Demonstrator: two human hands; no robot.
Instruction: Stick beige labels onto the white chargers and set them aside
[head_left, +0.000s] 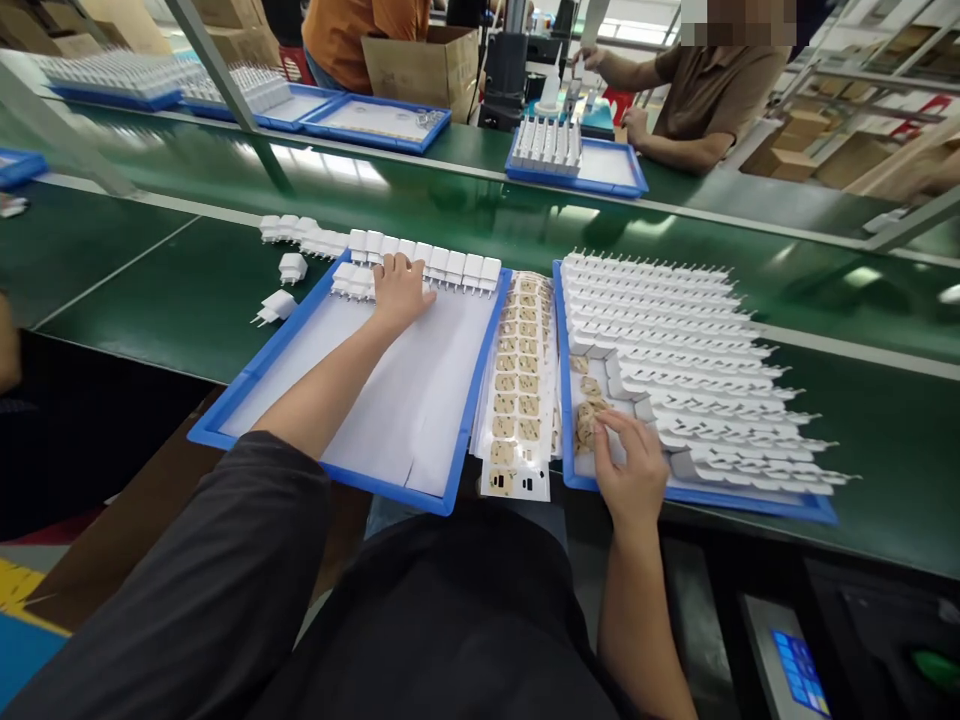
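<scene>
My left hand [403, 292] reaches over the far end of the left blue-rimmed tray [262, 400], its fingers bent down onto the white plug chargers [461, 268] lined up there. It grips one in the row, mostly covered by the fingers. At the right tray [568, 400], my right hand [631, 470] has thumb and forefinger pinched on a piece in a small heap of crumpled beige adhesive paper pieces [589, 425]. Rows of white chargers [675, 350] with pins pointing up and rightward fill most of that tray. Between both trays lies a sheet of beige stickers [517, 380].
Loose white chargers [292, 267] lie on the green table [150, 280] left of the tray. Across a metal rail, more blue trays [375, 122] stand on a green conveyor. A co-worker in a brown shirt [712, 100] sits opposite, near a part-filled tray [611, 168].
</scene>
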